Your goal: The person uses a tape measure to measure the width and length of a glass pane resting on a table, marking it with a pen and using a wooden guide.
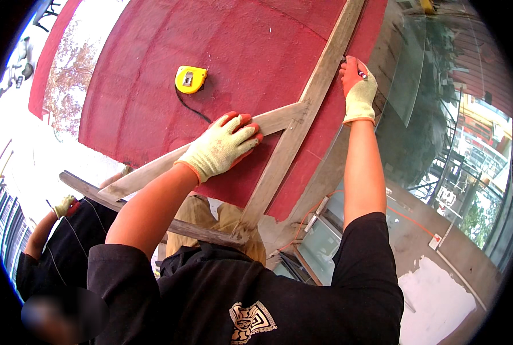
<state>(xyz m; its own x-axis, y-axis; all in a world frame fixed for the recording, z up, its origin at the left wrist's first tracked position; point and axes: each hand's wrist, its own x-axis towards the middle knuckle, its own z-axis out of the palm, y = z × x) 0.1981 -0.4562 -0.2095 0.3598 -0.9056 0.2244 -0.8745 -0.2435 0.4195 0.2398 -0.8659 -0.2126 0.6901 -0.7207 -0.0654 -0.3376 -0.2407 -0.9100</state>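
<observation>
A large wooden T-square [268, 185] with a slanted brace lies across the red-covered table [136, 103]. My left hand [219, 145], in a cream glove with red fingertips, grips the brace, its fingers curled over the strip. In a matching glove, my right hand [359, 89] is closed around a slim pen-like tool [362, 75] beside the long strip's right edge. Most of that tool is hidden by the fingers, so its exact kind is unclear. Up and left of my left hand sits a yellow tape measure [191, 79] with a black cord.
Another person's gloved hand [67, 206] and dark clothing show at lower left, near the T-square's crosspiece. Glass sheets [407, 75] stand on the right. An orange cable [412, 217] runs to a white socket [435, 241] at lower right.
</observation>
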